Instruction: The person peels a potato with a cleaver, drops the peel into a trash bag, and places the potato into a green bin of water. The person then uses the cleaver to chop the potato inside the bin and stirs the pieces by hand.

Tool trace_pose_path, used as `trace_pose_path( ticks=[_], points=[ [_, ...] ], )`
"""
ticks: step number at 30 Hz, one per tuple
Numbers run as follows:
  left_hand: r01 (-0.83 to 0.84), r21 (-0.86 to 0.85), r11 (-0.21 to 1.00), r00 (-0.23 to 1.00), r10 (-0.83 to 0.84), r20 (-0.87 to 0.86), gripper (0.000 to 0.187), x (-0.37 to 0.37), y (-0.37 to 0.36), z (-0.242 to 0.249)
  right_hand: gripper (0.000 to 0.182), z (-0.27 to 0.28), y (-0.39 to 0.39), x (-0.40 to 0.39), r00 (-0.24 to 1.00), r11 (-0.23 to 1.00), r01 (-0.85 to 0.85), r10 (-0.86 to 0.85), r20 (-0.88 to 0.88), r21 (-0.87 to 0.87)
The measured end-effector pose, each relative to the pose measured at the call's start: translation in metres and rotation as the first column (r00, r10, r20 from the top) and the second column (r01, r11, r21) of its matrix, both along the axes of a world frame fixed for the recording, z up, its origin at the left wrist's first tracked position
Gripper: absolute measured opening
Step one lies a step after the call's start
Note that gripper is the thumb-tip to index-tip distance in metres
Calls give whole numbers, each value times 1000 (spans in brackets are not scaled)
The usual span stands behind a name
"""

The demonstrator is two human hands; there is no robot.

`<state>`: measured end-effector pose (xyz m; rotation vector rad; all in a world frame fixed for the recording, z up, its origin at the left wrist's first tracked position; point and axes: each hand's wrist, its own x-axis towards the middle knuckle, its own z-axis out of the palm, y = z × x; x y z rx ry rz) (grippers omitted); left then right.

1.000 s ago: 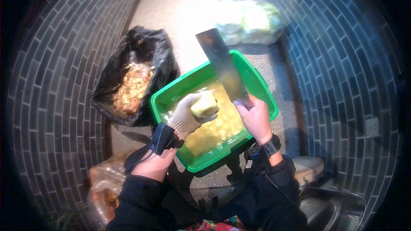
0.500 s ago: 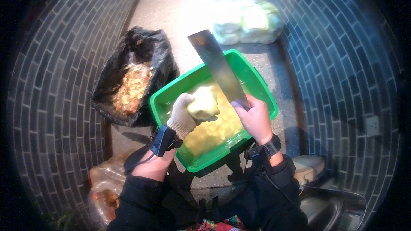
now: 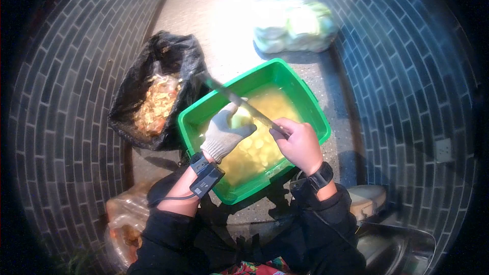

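Note:
My left hand (image 3: 222, 133), in a pale knitted glove, is closed around a peeled potato (image 3: 241, 118). It is over the left side of a green tub (image 3: 311, 103). My bare right hand (image 3: 301, 146) grips a long cleaver (image 3: 261, 116) with a straight, broad blade, now seen nearly edge-on. The blade slants up to the left across the tub and passes over or against the potato; contact is hard to make out. Below both hands, pale yellow slices (image 3: 254, 148) lie in cloudy liquid in the tub. My left fingers partly hide the potato.
A black plastic bag (image 3: 122, 112) with peelings (image 3: 158, 99) stands left of the tub. Beyond it sits a clear bag of green vegetables (image 3: 295, 28). Brick walls (image 3: 66, 97) rise on both sides. A metal basin (image 3: 397, 249) is at lower right, a plastic bag (image 3: 119, 219) at lower left.
The cleaver has swung left and turned from showing its flat side to nearly edge-on, reaching the potato. My left hand has rotated, with the potato still in it.

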<state>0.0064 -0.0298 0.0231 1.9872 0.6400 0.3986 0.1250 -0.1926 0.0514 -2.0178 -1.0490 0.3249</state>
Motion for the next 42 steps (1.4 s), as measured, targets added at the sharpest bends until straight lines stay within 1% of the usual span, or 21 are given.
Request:
trace_pose_path(
  ticks=[2, 4, 6, 8, 10, 14, 16, 19, 22, 24, 26, 27, 28, 29, 30, 32, 33, 34, 37, 40, 42],
  points=[
    [-35, -34, 999, 996, 32, -80, 61, 0, -1, 2, 12, 2, 0, -1, 999, 999, -10, 12, 36, -47],
    [-23, 157, 987, 998, 14, 62, 62, -1, 0, -6, 14, 2, 0, 0, 997, 995, -19, 26, 72, -95],
    [-24, 202, 979, 999, 18, 30, 62, -2, 0, -7, 11, -2, 1, 0, 975, 992, -50, 73, 210, -112],
    [-21, 248, 969, 1000, 22, -1, 62, -3, 2, -5, 11, 0, 2, 1, 974, 989, -63, 90, 208, -131],
    [12, 164, 986, 1000, -16, 22, 64, -4, 3, 1, 12, -2, 2, 0, 973, 986, -72, 102, 206, -150],
    [96, 36, 995, 994, -98, 49, 62, -9, 7, 8, 14, -5, 9, -6, 976, 993, -98, 109, 189, -66],
    [204, -195, 959, 976, -184, 115, 60, -11, 13, 2, 14, -4, 10, -8, 975, 993, -108, 115, 189, -49],
    [246, -208, 947, 955, -199, 221, 57, -8, 16, -6, 13, -7, 8, -11, 979, 995, -102, 104, 174, -22],
    [282, -140, 949, 938, -243, 248, 58, -7, 15, -15, 13, -8, 9, -10, 985, 993, -95, 103, 140, -66],
    [237, 48, 970, 966, -240, 96, 59, -7, 11, -12, 12, -16, 10, -9, 981, 989, -99, 115, 159, -107],
    [191, -66, 979, 982, -191, 6, 60, -7, 9, -10, 12, -16, 10, -9, 983, 992, -83, 97, 155, -96],
    [188, -187, 964, 982, -180, 58, 61, -7, 8, -12, 12, -10, 10, -11, 983, 996, -76, 82, 164, -44],
    [193, -311, 931, 980, -168, 107, 61, -4, 6, -6, 12, -12, 10, -12, 980, 994, -59, 76, 184, -96],
    [134, -380, 915, 991, -132, 33, 61, -5, 3, 0, 12, -14, 11, -14, 980, 995, -43, 59, 192, -88],
    [133, -369, 920, 991, -127, 41, 61, -2, -1, -8, 12, -16, 12, -15, 980, 996, -27, 43, 196, -83],
    [-33, -470, 882, 975, 131, 178, 63, 3, -16, -36, 11, -23, 19, -26, 971, 994, 27, -2, 237, -102],
    [-94, -567, 818, 957, 232, 176, 64, 5, -23, -34, 10, -25, 24, -28, 960, 988, 85, -47, 275, -128],
    [-94, -566, 819, 957, 231, 175, 64, 4, -21, -32, 10, -29, 26, -27, 961, 988, 86, -49, 273, -127],
    [-182, -452, 873, 983, 151, -104, 65, 2, -16, -20, 10, -36, 29, -25, 968, 981, 89, -45, 246, -171],
    [-155, -327, 932, 986, 123, -117, 67, 2, -15, -25, 10, -30, 27, -24, 978, 988, 97, -73, 194, -118],
    [-144, -310, 940, 987, 113, -118, 66, 1, -17, -21, 11, -31, 24, -24, 984, 980, 100, -72, 160, -174]
  ],
)
